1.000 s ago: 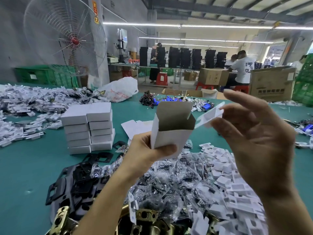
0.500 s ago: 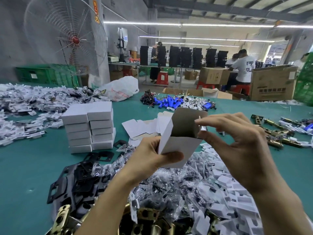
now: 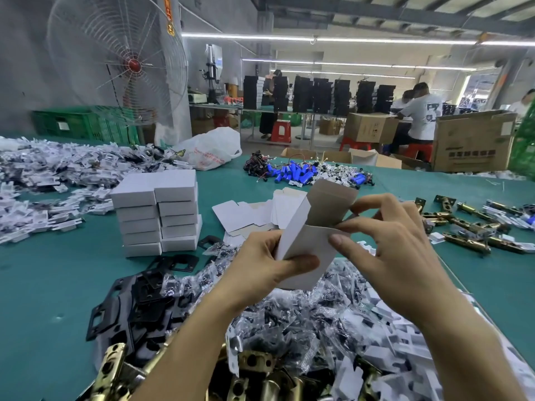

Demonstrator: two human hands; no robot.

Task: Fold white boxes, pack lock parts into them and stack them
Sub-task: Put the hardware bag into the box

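Note:
I hold a small white cardboard box (image 3: 307,244) upright over the table, its top open and the brown lid flap standing up. My left hand (image 3: 260,270) grips its lower left side, thumb across the front. My right hand (image 3: 390,244) pinches the box's upper right edge, its thumb on the front face and its fingertips at the flap by the opening. A stack of closed white boxes (image 3: 157,212) stands to the left on the green table (image 3: 43,285). Flat unfolded box blanks (image 3: 246,215) lie behind the held box.
Below my hands lie bagged small parts (image 3: 304,319), black plates (image 3: 139,302), white plastic pieces (image 3: 399,342) and brass latches (image 3: 260,369). More brass latch bolts (image 3: 469,227) are at right, blue batteries (image 3: 295,172) at the far edge, white packets (image 3: 43,180) at left. People work behind.
My right hand brought a white piece to the box opening and lowered it; the piece is out of sight now, and the fingers pinch the box's top edge. The box has tilted and come lower.

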